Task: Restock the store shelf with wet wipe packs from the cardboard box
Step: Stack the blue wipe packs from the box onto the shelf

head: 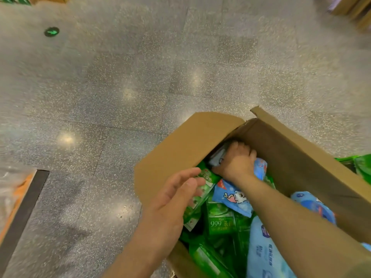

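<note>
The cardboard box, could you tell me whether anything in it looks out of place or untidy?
Yes. Inside the cardboard box the green packs and blue packs lie jumbled, tilted and overlapping rather than stacked. The right hand digs among them; nothing looks torn or spilled.

left hand: fingers straight and slightly spread, palm facing right, holding nothing, forearm bare, reaching up from bottom centre | right hand: back up, fingers curled downward, tips hidden, grip unclear; bare forearm running in from lower right | hands near each other, apart
</note>
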Motion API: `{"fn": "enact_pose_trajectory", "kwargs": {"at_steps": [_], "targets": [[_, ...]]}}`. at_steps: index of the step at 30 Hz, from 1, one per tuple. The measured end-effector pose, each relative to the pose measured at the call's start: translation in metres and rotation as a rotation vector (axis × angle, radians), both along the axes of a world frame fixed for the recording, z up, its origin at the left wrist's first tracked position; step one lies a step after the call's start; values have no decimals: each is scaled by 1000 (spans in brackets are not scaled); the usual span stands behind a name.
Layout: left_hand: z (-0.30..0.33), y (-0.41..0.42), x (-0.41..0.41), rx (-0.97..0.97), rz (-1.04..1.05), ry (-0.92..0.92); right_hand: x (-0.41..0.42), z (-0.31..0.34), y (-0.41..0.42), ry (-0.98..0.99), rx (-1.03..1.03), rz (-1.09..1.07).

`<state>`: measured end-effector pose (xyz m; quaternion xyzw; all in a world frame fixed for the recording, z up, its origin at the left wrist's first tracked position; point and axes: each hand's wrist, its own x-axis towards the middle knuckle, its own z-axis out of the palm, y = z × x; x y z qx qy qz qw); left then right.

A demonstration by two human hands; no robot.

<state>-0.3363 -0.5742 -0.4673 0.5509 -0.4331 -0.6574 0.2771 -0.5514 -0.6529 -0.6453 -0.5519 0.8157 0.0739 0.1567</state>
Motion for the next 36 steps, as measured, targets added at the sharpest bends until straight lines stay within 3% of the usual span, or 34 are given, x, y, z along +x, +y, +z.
{"fn": "enact_pose_trajectory", "kwargs": {"at_steps": [2,5,7,9,13,18,24,30,36], "targets": [[12,0,-4,19,56,8,-8,27,23,-90,-142,-18],[29,5,-21,44,83,32,-24,80,72,-449,-357,-103],[40,14,-42,8,13,16,-34,120,114,-694,-468,-162],[55,27,-69,-54,-64,-9,-47,161,153,-774,-553,-202],[100,60,-129,-67,-198,-44,-78,240,225,-810,-769,-274],[158,149,-209,84,-482,239,-120,309,346,-753,-968,-345],[214,288,-288,27,-785,402,-169,386,525,-975,-1251,-694],[257,440,-367,-9,-1023,515,-210,439,703,-731,-1350,-878],[289,575,-422,39,-1034,625,-218,472,832,-602,-1493,-958]]}}
